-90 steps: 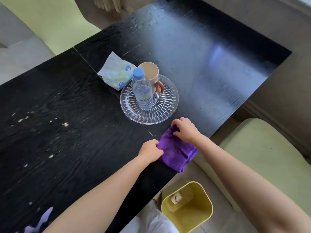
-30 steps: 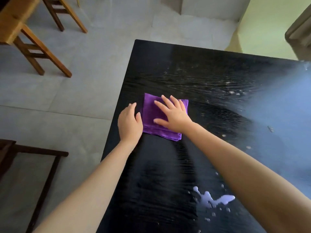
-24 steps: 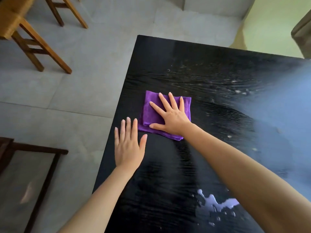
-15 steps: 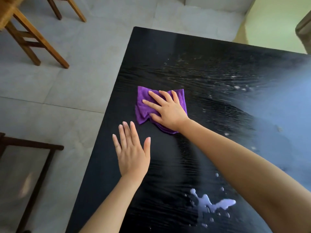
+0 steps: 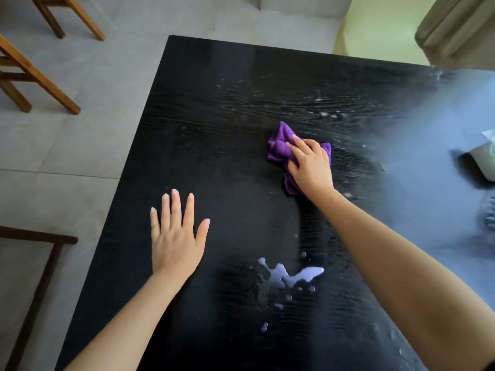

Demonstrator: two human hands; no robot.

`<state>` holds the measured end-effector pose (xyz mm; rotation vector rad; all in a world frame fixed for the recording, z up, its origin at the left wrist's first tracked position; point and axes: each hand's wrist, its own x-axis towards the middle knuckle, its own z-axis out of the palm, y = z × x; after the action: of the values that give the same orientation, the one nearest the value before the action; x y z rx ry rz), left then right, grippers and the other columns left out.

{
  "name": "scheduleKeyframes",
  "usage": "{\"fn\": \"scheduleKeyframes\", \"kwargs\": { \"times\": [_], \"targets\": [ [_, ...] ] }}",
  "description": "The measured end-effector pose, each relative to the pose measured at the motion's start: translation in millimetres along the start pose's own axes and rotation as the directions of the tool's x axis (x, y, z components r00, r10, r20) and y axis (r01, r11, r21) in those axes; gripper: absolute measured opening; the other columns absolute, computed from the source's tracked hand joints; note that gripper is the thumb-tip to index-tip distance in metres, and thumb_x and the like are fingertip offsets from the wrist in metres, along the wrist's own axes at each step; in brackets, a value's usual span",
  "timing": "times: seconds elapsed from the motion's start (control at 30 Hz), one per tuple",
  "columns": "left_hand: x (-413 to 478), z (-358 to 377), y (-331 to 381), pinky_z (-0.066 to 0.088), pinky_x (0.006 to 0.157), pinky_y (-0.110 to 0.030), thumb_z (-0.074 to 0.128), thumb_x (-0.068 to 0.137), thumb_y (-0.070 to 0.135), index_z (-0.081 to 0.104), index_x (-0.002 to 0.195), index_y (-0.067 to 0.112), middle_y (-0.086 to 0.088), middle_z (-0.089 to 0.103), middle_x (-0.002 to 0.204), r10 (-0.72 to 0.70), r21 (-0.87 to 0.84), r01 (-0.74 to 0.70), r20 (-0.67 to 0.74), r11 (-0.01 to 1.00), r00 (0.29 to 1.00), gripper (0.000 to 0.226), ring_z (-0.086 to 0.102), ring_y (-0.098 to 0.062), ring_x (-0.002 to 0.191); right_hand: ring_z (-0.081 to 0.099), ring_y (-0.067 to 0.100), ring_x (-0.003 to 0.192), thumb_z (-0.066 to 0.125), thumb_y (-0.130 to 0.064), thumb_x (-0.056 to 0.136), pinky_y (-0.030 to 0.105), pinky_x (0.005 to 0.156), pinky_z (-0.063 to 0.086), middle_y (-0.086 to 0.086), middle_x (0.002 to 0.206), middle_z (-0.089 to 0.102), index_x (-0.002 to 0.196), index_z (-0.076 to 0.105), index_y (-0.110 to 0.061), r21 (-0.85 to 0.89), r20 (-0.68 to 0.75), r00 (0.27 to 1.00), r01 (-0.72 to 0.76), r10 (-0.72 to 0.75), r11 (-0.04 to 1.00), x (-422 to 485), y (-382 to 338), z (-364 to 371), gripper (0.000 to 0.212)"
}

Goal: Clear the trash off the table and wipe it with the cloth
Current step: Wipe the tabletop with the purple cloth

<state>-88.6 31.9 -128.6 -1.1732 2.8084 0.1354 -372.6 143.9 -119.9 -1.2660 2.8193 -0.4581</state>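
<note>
Here, a pale spilled puddle (image 5: 292, 275) sits nearest on the black table (image 5: 214, 129). Just left of it, left hand (image 5: 175, 242) lies flat w/ fingers (image 5: 175, 207) spread apart. Beyond the puddle, right hand (image 5: 310, 164) presses a bunched purple cloth (image 5: 278, 148), fingers clamped on it.

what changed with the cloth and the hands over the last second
The right hand pushed the purple cloth rightward, away from the table's left edge, bunching it up. The left hand let go of it and now lies flat, fingers spread. The pale spill is still unwiped.
</note>
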Motion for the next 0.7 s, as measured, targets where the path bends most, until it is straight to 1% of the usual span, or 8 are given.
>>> {"fn": "scheduleKeyframes", "kwargs": {
  "times": [0.1,0.27,0.37,0.43,0.5,0.63,0.7],
  "targets": [
    [-19,3,1,0.018,0.116,-0.052,-0.004,0.094,0.056,0.017,0.146,0.012,-0.018,0.027,0.154,0.028,0.01,-0.028,0.003,1.0,1.0,0.071,0.024,-0.033,0.144,0.044,0.032,0.125,0.056,-0.017,0.084,0.042,0.104,0.033,0.001,0.142,0.05,0.128,0.057,-0.013,-0.018,-0.003,0.996,-0.084,0.084,0.996,-23,30,-14,0.044],
    [-32,5,0,0.015,0.116,-0.049,-0.006,0.092,0.056,0.021,0.147,0.011,-0.017,0.026,0.154,0.042,-0.003,-0.042,0.001,0.999,0.999,0.076,0.023,-0.032,0.144,0.044,0.032,0.124,0.056,-0.016,0.085,0.041,0.105,0.032,0.0,0.143,0.049,0.13,0.055,-0.014,0.004,-0.042,0.967,-0.249,0.249,0.968,-78,75,-34,0.046],
    [-45,8,-2,0.007,0.118,-0.045,-0.002,0.091,0.057,0.011,0.146,0.015,-0.014,0.02,0.157,0.049,-0.009,-0.049,-0.032,0.999,0.998,0.071,0.016,-0.027,0.146,0.044,0.035,0.125,0.057,-0.015,0.086,0.042,0.107,0.032,0.004,0.143,0.05,0.13,0.056,-0.012,0.054,-0.062,0.946,-0.315,0.318,0.948,-107,82,-37,0.043],
    [-56,9,-2,0.004,0.119,-0.043,0.001,0.09,0.054,0.006,0.145,0.018,-0.009,0.014,0.158,0.042,-0.027,-0.043,-0.029,0.999,0.999,0.067,0.011,-0.023,0.147,0.044,0.037,0.124,0.057,-0.014,0.086,0.042,0.108,0.032,0.005,0.142,0.051,0.129,0.057,-0.012,0.085,-0.08,0.935,-0.338,0.345,0.937,-122,84,-39,0.043],
    [-77,9,-5,0.001,0.119,-0.04,0.001,0.089,0.053,0.003,0.146,0.019,-0.005,0.012,0.159,0.026,-0.048,-0.028,-0.042,0.998,0.999,0.066,0.007,-0.019,0.147,0.045,0.038,0.122,0.059,-0.013,0.086,0.042,0.108,0.033,0.006,0.141,0.052,0.127,0.058,-0.012,0.117,-0.089,0.935,-0.331,0.342,0.936,-149,79,-41,0.042],
    [-98,11,-8,-0.003,0.12,-0.039,-0.004,0.087,0.055,-0.004,0.145,0.024,0.002,0.002,0.158,-0.002,-0.066,0.0,-0.03,0.998,1.0,0.066,0.0,-0.015,0.148,0.048,0.04,0.118,0.061,-0.01,0.083,0.045,0.106,0.035,0.009,0.137,0.055,0.124,0.062,-0.011,0.139,-0.111,0.929,-0.336,0.352,0.931,-191,71,-40,0.041],
    [-112,13,-9,-0.003,0.12,-0.039,-0.005,0.089,0.056,-0.007,0.144,0.024,0.003,-0.001,0.158,-0.01,-0.062,0.008,-0.028,0.998,1.0,0.063,-0.001,-0.015,0.148,0.05,0.041,0.114,0.061,-0.012,0.081,0.046,0.102,0.038,0.01,0.135,0.057,0.121,0.063,-0.011,0.13,-0.124,0.933,-0.322,0.337,0.938,-219,62,-39,0.04]
  ]
}}
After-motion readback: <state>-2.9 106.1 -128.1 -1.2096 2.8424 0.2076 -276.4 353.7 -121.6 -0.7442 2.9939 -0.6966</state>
